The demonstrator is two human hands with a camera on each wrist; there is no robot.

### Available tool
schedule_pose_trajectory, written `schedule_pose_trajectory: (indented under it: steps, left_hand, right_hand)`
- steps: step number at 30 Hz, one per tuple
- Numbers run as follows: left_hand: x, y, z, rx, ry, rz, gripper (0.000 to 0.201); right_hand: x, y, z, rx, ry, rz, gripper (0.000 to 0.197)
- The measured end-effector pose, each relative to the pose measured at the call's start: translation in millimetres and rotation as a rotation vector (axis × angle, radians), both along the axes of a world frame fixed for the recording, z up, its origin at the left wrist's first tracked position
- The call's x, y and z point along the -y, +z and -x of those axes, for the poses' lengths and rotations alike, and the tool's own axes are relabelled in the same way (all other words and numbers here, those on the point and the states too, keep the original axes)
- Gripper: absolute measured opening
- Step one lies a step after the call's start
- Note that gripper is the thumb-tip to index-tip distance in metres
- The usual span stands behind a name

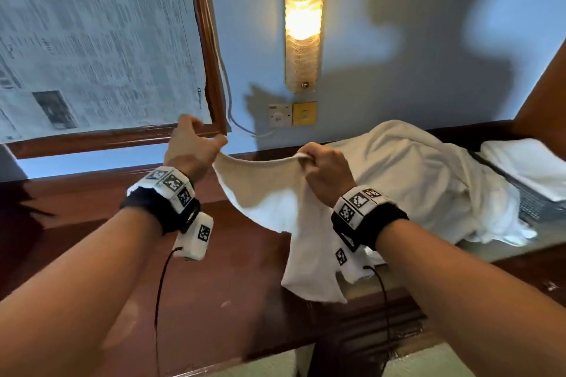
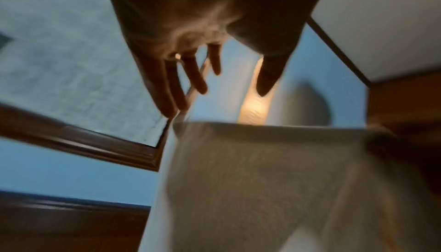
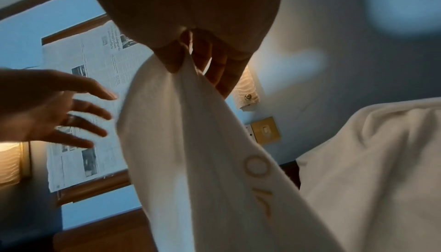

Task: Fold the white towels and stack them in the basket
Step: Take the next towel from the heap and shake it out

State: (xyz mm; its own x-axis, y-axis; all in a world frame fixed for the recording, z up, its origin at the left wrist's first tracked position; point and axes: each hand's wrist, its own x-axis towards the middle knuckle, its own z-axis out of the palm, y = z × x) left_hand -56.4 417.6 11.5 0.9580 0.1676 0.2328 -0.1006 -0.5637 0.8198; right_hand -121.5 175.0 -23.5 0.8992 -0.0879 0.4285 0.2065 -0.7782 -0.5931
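Observation:
A white towel [image 1: 275, 193] hangs in the air over the wooden table [image 1: 214, 269]. My right hand [image 1: 306, 159] pinches its top edge, thumb against fingers [image 3: 188, 61]. My left hand [image 1: 205, 131] is at the towel's left corner. In the wrist views that hand [image 2: 214, 93] [image 3: 90, 120] has straight, spread fingers that hold nothing. The towel's edge [image 2: 262, 124] lies just below the fingertips [image 2: 169, 112]. A crumpled pile of white towels [image 1: 413, 180] [image 3: 369, 152] lies to the right. A folded towel [image 1: 526, 162] rests on a grey woven basket [image 1: 533, 208] at the far right.
A wood-framed panel covered with newspaper [image 1: 92, 40] hangs on the blue wall behind. A lit wall lamp [image 1: 303, 18] and a socket plate [image 1: 292, 115] with a white cable [image 1: 232, 119] are above the table's back edge. Bare tabletop lies left of the towel.

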Motion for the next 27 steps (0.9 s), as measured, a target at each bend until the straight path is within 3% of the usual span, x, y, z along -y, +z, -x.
schedule_pose_trajectory:
  steps: [3,4,6,8,9,12,15,18,23,27]
  left_hand:
    - [34.9,-31.6,22.8,-0.002,-0.537,-0.136,0.078]
    - [46.8,-39.6,28.2,-0.024,-0.645,-0.191,0.077]
    - [62.9,-53.3,28.8,-0.021,-0.753,-0.237,0.051]
    - [71.3,-55.6,23.7,0.051,-0.711,-0.223,0.013]
    - [72.7,-53.3,20.9,0.094,-0.689,-0.223,0.005]
    - [77.0,-39.3,22.1,0.218,-0.637,-0.316,0.010]
    - [74.6,-23.8,24.3,0.310,-0.559,-0.402,0.018]
    - [50.5,-10.1,19.5,0.264,-0.456,-0.418,0.027]
    - [-18.2,-7.9,0.5,0.141,-0.242,-0.487,0.016]
    - [-55.1,-20.8,-4.7,0.012,-0.109,-0.538,0.015]
  right_hand:
    - [-4.3,0.4,1.3,-0.106,0.116,-0.015,0.018]
    - [-3.7,0.9,1.7,-0.114,0.140,0.000,0.017]
    - [1.7,2.2,4.0,-0.109,0.159,0.038,0.017]
    - [11.5,0.0,8.0,-0.082,0.150,0.102,0.018]
    - [17.6,-3.1,10.8,-0.069,0.129,0.141,0.019]
    - [33.1,-17.2,21.9,-0.057,0.037,0.224,0.026]
    - [38.5,-27.6,27.9,-0.091,-0.062,0.262,0.014]
    - [57.3,-43.5,28.1,-0.204,-0.162,0.307,0.013]
    - [106.5,-62.0,36.7,-0.539,-0.225,0.363,0.020]
    - [111.6,-43.0,33.8,-0.577,-0.272,0.323,0.021]
